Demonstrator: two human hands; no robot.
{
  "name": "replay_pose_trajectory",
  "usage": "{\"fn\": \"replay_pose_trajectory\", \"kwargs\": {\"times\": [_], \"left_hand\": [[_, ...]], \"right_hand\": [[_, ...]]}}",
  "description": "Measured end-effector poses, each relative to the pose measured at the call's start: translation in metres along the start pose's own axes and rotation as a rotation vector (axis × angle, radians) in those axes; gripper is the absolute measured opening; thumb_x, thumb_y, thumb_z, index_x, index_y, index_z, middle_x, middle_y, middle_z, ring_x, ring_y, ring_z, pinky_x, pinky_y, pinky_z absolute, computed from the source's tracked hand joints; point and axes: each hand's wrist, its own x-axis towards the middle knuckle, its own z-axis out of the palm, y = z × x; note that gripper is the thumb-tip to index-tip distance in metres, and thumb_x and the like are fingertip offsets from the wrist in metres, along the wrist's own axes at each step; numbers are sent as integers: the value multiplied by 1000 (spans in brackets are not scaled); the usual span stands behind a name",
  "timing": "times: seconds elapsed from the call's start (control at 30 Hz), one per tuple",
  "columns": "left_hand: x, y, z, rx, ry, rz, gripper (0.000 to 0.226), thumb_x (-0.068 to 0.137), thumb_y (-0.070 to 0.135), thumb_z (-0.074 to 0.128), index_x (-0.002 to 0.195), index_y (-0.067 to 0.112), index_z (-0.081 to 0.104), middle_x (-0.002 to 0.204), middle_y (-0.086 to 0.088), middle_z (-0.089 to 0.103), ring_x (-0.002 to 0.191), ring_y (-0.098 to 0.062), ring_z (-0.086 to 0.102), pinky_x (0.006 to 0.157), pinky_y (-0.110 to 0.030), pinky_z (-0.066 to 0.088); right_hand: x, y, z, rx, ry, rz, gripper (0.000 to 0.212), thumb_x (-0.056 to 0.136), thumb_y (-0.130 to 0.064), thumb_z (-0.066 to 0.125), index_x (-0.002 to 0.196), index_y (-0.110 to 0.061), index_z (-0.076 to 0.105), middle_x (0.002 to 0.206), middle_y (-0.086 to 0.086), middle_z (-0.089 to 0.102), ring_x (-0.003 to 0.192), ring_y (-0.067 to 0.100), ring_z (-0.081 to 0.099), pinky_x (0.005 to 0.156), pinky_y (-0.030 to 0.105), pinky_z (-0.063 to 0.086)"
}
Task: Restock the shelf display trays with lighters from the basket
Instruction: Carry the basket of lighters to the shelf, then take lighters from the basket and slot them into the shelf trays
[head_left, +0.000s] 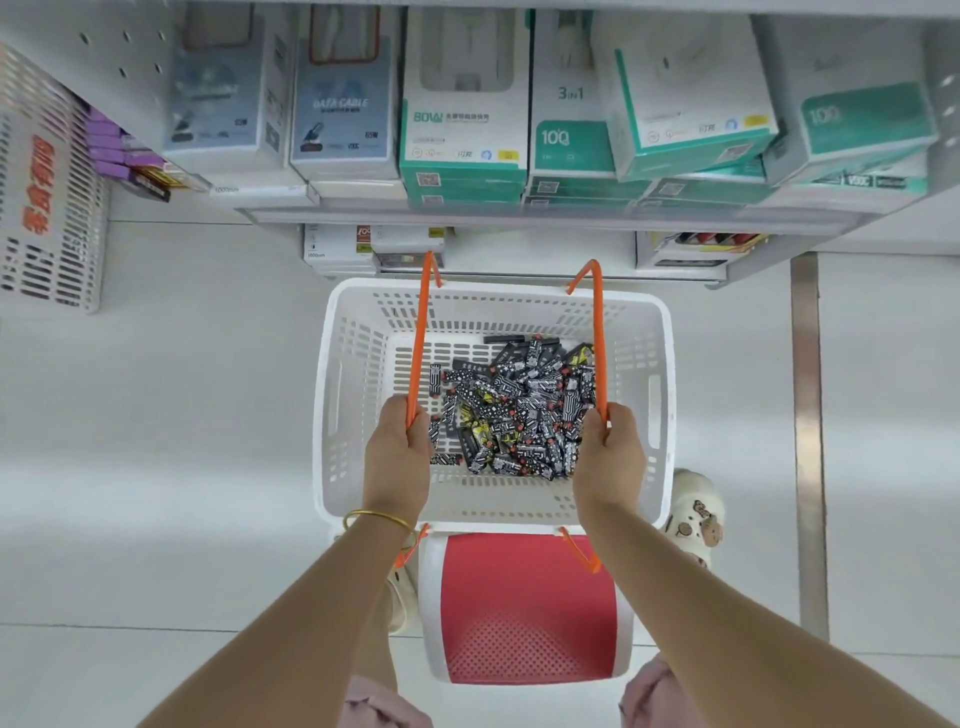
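Presently both hands are on the carrying handles. Left hand (397, 457) curled round the left orange handle (418, 338) at its top bend, a gold bangle (382, 517) on that wrist. Right hand (610, 457) gripping the right orange handle (600, 338) the same way, fingers wrapped, nothing else held. Handles stand up and spread apart over the white basket (332, 415). Lighters (509, 405), black with white and some yellow print, lie in a loose heap on the basket floor, bunched toward the right and centre; none out yet. Just below the basket's near edge, a stool with a red seat (524, 608); cannot tell whether the basket rests on it or hangs from the grip. Beyond the basket, a shelf (519, 215) stacked with boxed chargers and cables (462, 104); lower tier partly hidden, no display trays plainly visible. Slotted white bin (52, 208) far left, pale floor all round. Judgement: this is the positioning step, basket being brought or settled before the shelf, restocking proper not begun. Next move likely calls for the basket to sit steady, one hand freed from its handle to pick up lighters, and the trays located first.
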Motion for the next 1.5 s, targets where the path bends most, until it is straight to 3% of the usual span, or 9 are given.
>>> {"fn": "replay_pose_trajectory", "kwargs": {"times": [0.23, 0.37, 0.47, 0.57, 0.67, 0.77, 0.97, 1.13, 1.5], "left_hand": [[21, -13, -7, 122, 83, -84, 15, 99, 10, 34, 100, 3, 47, 83, -14, 56, 75, -29, 54, 71, -39, 49], [23, -12, -16, 479, 144, -246, 55, 87, -7, 39, 140, 4, 28, 129, -25, 42, 116, -44, 44, 99, -51, 41], [14, -9, -15, 773, 267, 55, 71, 75, -13, 48, 141, 4, 28, 137, -29, 36, 122, -48, 38, 102, -53, 34], [12, -12, 1, 931, 176, 348, 70, 62, -15, 57, 127, 5, 44, 126, -28, 50, 111, -48, 50, 91, -56, 44], [12, -1, 16, 909, -2, 275, 57, 72, -11, 52, 126, 4, 50, 134, -23, 45, 120, -44, 44, 94, -53, 42], [22, 1, 26, 930, -107, 247, 53, 87, -1, 43, 138, 11, 35, 146, -13, 27, 134, -33, 26, 106, -42, 34], [74, -2, 40, 906, -218, 392, 47, 90, 3, 43, 136, 12, 39, 141, -8, 35, 127, -28, 33, 102, -39, 40], [127, -12, 65, 852, -168, 543, 51, 87, -3, 45, 136, 11, 42, 139, -7, 39, 125, -26, 36, 103, -39, 38], [184, -46, 111, 849, 3, 738, 54, 87, -3, 42, 139, 12, 39, 137, -7, 41, 123, -25, 35, 100, -33, 35]], "right_hand": [[19, 4, -15, -145, 8, 45, 17, 101, -19, 32, 93, -9, 44, 71, 2, 46, 62, 23, 43, 52, 31, 29], [36, 9, -33, -454, 151, 186, 42, 93, -5, 41, 133, -12, 36, 123, 16, 44, 107, 37, 47, 82, 42, 40], [39, 9, -39, -618, 188, 38, 60, 85, 3, 45, 141, -11, 28, 140, 17, 34, 122, 38, 39, 100, 46, 37], [39, 7, -37, -649, 89, -76, 61, 83, 5, 43, 140, -12, 30, 141, 16, 34, 124, 36, 38, 100, 45, 37], [38, 1, -26, -657, -29, -99, 58, 84, 3, 43, 139, -12, 32, 138, 14, 37, 122, 33, 39, 96, 40, 36], [42, -5, -10, -637, -100, -159, 54, 86, 3, 41, 137, -13, 33, 134, 14, 40, 118, 31, 41, 93, 39, 39], [80, -16, 28, -652, -273, -332, 56, 86, 5, 40, 139, -16, 36, 135, 13, 41, 122, 30, 42, 97, 42, 43], [132, -19, 54, -691, -373, -557, 55, 85, 10, 41, 135, -14, 41, 135, 11, 42, 122, 28, 45, 101, 41, 44], [184, 13, 97, -739, -230, -879, 39, 87, 4, 41, 119, -15, 54, 121, 5, 50, 109, 23, 51, 85, 37, 49]]}}
